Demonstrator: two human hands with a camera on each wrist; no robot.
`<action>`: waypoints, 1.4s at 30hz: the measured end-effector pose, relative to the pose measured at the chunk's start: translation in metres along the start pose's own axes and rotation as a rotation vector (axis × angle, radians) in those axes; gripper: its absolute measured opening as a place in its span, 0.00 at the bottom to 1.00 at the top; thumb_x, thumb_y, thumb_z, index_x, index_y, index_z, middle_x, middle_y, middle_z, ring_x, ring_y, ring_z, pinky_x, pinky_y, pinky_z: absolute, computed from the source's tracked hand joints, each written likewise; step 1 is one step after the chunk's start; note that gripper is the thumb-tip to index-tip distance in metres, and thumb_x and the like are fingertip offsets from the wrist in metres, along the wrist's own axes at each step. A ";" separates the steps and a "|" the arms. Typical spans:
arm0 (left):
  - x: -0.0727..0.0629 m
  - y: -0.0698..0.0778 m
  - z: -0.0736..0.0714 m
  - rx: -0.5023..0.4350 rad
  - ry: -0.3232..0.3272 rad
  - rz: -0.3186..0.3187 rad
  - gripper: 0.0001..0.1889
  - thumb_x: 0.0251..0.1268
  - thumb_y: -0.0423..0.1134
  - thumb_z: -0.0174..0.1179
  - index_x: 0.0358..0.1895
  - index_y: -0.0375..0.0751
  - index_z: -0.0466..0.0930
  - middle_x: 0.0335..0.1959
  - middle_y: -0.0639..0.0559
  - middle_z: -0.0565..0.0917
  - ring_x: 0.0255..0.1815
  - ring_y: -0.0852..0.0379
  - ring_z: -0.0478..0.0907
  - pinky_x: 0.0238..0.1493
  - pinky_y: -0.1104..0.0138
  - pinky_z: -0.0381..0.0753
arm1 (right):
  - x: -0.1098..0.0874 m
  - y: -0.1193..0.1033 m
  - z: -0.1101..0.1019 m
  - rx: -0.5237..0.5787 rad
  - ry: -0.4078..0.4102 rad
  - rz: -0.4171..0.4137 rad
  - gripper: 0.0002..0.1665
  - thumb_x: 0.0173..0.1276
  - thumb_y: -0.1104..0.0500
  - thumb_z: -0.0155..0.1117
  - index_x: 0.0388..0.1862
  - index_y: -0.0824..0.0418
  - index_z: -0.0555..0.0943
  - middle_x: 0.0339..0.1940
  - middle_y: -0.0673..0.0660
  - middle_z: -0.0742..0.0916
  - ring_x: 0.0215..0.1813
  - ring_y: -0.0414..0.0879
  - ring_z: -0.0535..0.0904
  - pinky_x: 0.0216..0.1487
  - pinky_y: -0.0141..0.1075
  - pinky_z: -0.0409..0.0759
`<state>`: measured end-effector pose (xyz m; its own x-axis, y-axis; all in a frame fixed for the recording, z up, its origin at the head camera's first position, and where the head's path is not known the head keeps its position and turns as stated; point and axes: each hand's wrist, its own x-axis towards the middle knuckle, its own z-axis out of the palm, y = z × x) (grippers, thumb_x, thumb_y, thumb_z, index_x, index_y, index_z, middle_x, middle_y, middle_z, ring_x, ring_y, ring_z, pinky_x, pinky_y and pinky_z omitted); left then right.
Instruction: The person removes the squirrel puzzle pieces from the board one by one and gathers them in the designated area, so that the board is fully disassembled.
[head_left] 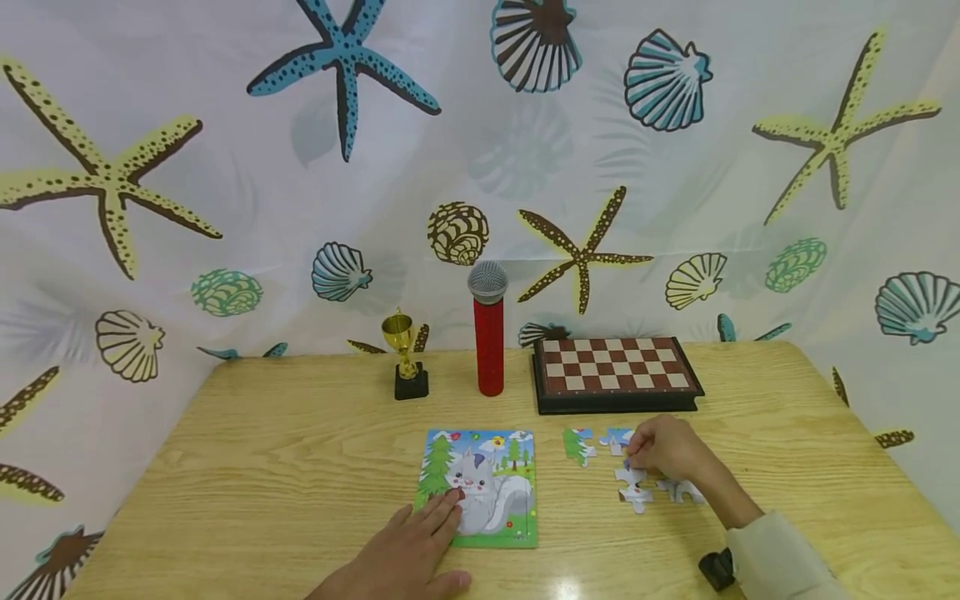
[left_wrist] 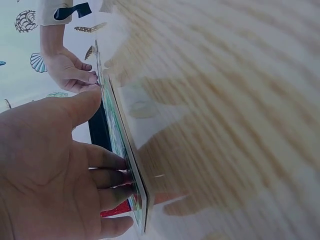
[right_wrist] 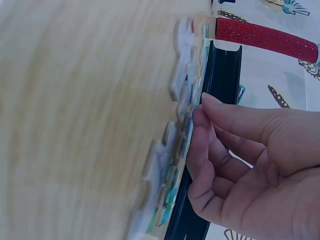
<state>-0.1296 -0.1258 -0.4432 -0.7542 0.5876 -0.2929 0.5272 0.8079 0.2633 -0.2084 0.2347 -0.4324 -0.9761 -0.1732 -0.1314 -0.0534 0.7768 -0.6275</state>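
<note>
A square jigsaw puzzle (head_left: 495, 450) with a grey squirrel, trees and flowers lies on the table, its picture mostly filled. My left hand (head_left: 420, 542) rests its extended fingers on the puzzle's lower left part; in the left wrist view the fingertips (left_wrist: 122, 192) lie along its edge. To the right, my right hand (head_left: 667, 450) is over loose puzzle pieces, thumb and forefinger pinching a puzzle piece (head_left: 627, 464) that they largely hide. Around it lie a green-tree piece (head_left: 578, 446), a blue piece (head_left: 615, 439), a grey piece (head_left: 637, 497) and a pale piece (head_left: 681, 492).
Behind the pieces sits a folded chessboard box (head_left: 615, 371). A red microphone (head_left: 491, 342) stands upright left of it, then a small gold trophy (head_left: 405, 354) on a black base. A patterned cloth (head_left: 420, 192) hangs behind the wooden table (head_left: 285, 467).
</note>
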 end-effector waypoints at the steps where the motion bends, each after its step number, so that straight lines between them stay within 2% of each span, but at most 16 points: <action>1: 0.000 0.000 0.000 0.000 -0.004 -0.004 0.43 0.65 0.67 0.44 0.71 0.35 0.60 0.75 0.43 0.58 0.75 0.45 0.55 0.67 0.43 0.60 | 0.001 -0.001 0.000 -0.008 0.002 -0.004 0.03 0.56 0.67 0.70 0.25 0.63 0.83 0.23 0.52 0.84 0.25 0.41 0.73 0.28 0.33 0.72; 13: -0.003 0.000 -0.003 -0.034 0.015 0.015 0.42 0.67 0.66 0.42 0.71 0.34 0.60 0.75 0.44 0.57 0.76 0.45 0.55 0.67 0.41 0.60 | 0.017 -0.039 0.009 -0.005 -0.005 -0.090 0.03 0.58 0.65 0.69 0.26 0.62 0.84 0.23 0.52 0.85 0.24 0.40 0.75 0.27 0.32 0.74; 23: -0.007 -0.002 -0.002 -0.027 0.027 0.019 0.41 0.68 0.66 0.41 0.70 0.34 0.61 0.75 0.45 0.58 0.75 0.45 0.57 0.66 0.40 0.61 | 0.033 -0.089 0.047 0.019 -0.091 -0.179 0.04 0.57 0.67 0.70 0.24 0.61 0.84 0.22 0.50 0.84 0.25 0.39 0.73 0.27 0.30 0.72; 27: -0.011 -0.008 0.000 -0.023 0.044 0.025 0.40 0.69 0.64 0.43 0.70 0.33 0.61 0.74 0.43 0.60 0.73 0.43 0.60 0.63 0.39 0.63 | 0.040 -0.106 0.063 -0.007 -0.115 -0.235 0.04 0.55 0.67 0.71 0.23 0.61 0.84 0.21 0.50 0.85 0.25 0.38 0.74 0.27 0.29 0.71; 31: -0.015 -0.012 0.001 -0.044 0.046 0.021 0.39 0.69 0.63 0.43 0.71 0.33 0.60 0.74 0.41 0.61 0.72 0.42 0.61 0.62 0.38 0.64 | 0.046 -0.121 0.079 0.006 -0.174 -0.264 0.03 0.55 0.67 0.71 0.25 0.62 0.85 0.21 0.52 0.85 0.25 0.37 0.73 0.26 0.27 0.70; 35: -0.016 -0.013 0.002 -0.069 0.043 0.032 0.40 0.70 0.63 0.42 0.71 0.34 0.58 0.74 0.41 0.59 0.73 0.42 0.59 0.62 0.38 0.63 | 0.050 -0.131 0.092 0.059 -0.233 -0.275 0.02 0.55 0.68 0.70 0.28 0.65 0.85 0.23 0.54 0.86 0.26 0.37 0.73 0.26 0.26 0.70; 42: -0.017 -0.014 0.004 -0.026 0.079 0.069 0.39 0.70 0.62 0.42 0.70 0.32 0.60 0.72 0.39 0.62 0.71 0.42 0.63 0.59 0.39 0.67 | 0.052 -0.137 0.107 0.116 -0.276 -0.279 0.04 0.58 0.68 0.68 0.34 0.67 0.85 0.27 0.57 0.87 0.27 0.37 0.75 0.28 0.26 0.72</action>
<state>-0.1221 -0.1471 -0.4457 -0.7457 0.6354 -0.2005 0.5690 0.7639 0.3045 -0.2298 0.0547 -0.4351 -0.8334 -0.5358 -0.1355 -0.2684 0.6065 -0.7484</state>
